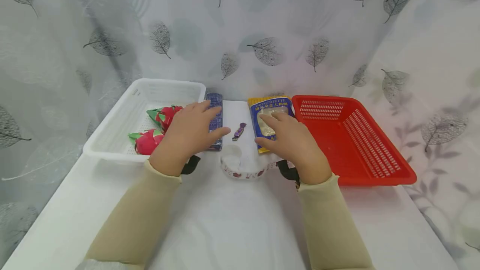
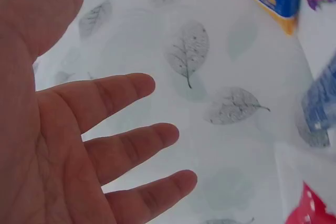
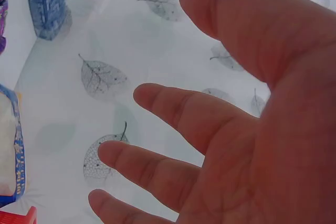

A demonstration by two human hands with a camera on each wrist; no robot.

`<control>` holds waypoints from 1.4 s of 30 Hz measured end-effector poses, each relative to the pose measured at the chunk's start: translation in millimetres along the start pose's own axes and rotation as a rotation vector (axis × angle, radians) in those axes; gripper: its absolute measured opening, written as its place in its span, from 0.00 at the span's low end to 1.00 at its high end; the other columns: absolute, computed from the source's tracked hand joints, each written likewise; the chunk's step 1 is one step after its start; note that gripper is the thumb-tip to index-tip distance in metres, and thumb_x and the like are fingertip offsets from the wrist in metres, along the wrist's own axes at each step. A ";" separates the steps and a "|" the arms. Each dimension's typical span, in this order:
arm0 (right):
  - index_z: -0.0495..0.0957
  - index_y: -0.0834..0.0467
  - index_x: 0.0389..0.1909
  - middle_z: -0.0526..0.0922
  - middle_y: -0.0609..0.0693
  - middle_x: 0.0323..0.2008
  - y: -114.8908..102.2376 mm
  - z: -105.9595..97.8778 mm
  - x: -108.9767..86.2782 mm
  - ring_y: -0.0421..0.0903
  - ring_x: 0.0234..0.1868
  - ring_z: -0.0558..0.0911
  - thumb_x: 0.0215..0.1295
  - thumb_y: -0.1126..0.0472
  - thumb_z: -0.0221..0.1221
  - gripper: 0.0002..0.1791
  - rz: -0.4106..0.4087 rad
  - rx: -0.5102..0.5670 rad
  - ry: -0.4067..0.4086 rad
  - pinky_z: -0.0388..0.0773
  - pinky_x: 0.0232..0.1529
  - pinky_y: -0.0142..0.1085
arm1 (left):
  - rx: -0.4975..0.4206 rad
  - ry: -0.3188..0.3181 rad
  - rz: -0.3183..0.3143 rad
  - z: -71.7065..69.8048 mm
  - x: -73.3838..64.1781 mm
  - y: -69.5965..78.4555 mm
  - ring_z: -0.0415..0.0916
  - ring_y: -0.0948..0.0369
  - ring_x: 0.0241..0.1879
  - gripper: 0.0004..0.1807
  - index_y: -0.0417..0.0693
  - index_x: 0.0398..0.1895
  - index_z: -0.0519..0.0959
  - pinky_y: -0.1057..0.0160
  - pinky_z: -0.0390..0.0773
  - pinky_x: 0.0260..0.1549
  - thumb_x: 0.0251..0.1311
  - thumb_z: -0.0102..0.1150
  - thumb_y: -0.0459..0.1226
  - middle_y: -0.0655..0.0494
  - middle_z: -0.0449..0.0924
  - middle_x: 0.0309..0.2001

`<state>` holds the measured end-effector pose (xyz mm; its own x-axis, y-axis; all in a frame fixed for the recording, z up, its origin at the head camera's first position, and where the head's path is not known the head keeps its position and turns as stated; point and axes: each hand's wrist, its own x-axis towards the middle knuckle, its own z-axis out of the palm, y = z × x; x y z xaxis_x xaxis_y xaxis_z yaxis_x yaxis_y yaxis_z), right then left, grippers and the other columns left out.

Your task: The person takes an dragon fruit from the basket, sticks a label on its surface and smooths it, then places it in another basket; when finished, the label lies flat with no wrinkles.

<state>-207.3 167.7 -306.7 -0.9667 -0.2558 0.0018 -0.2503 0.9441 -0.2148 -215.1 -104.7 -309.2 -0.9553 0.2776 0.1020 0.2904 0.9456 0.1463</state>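
Note:
My left hand (image 1: 191, 130), fingers spread and holding nothing, hovers by the right side of a white basket (image 1: 108, 136). Two red dragon fruits with green tips lie in that basket, one (image 1: 148, 141) in front of the other (image 1: 169, 116). Behind the left fingers stretches a long dark blue package (image 1: 215, 111), partly hidden. My right hand (image 1: 290, 138), also spread and holding nothing, overlaps a blue and yellow bag of orecchiette pasta (image 1: 262, 126) in the head view. A purple wrapped candy (image 1: 239, 131) lies between the hands. Nearer me, a white printed ribbon (image 1: 241, 175) curls on the table.
A red plastic basket (image 1: 406, 174) stands to the right, its slatted walls showing. Everything rests on a white table (image 1: 240, 228). Behind it hangs a pale curtain (image 1: 262, 20) printed with grey leaves. Black straps (image 1: 191, 165) circle the wrists.

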 end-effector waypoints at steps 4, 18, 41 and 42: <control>0.64 0.39 0.82 0.65 0.54 0.81 -5.2 -1.0 -1.1 0.60 0.81 0.66 0.69 0.36 0.65 0.42 -0.006 -0.008 -0.004 0.76 0.70 0.64 | 0.031 0.009 -0.008 1.0 -11.2 -23.9 0.60 0.40 0.81 0.43 0.54 0.80 0.69 0.35 0.64 0.77 0.70 0.59 0.65 0.43 0.63 0.82; 0.64 0.39 0.82 0.66 0.54 0.81 -12.7 -2.1 -6.0 0.62 0.78 0.69 0.70 0.37 0.65 0.42 0.005 -0.003 -0.013 0.80 0.66 0.63 | -0.005 0.015 -0.140 -6.8 -70.4 -122.0 0.57 0.27 0.75 0.54 0.49 0.84 0.59 0.21 0.64 0.68 0.63 0.64 0.67 0.30 0.56 0.81; 0.64 0.38 0.82 0.65 0.52 0.81 -19.3 -8.5 -18.3 0.59 0.79 0.70 0.72 0.42 0.65 0.39 0.012 0.031 -0.027 0.84 0.61 0.61 | -0.375 -0.060 -0.404 29.1 -116.7 -238.1 0.50 0.21 0.72 0.66 0.40 0.86 0.33 0.17 0.62 0.61 0.66 0.61 0.67 0.18 0.40 0.80; 0.64 0.38 0.82 0.65 0.52 0.81 -20.0 -8.7 -18.4 0.59 0.79 0.70 0.72 0.42 0.65 0.39 0.006 0.033 -0.028 0.84 0.60 0.61 | -0.374 -0.058 -0.404 28.8 -116.5 -237.8 0.50 0.20 0.72 0.66 0.41 0.86 0.33 0.17 0.61 0.62 0.67 0.61 0.67 0.18 0.40 0.80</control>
<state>-184.9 155.4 -293.9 -0.9664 -0.2558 -0.0265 -0.2417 0.9385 -0.2466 -174.5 -357.1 -384.2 -0.9933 -0.0755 -0.0878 -0.1096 0.8571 0.5033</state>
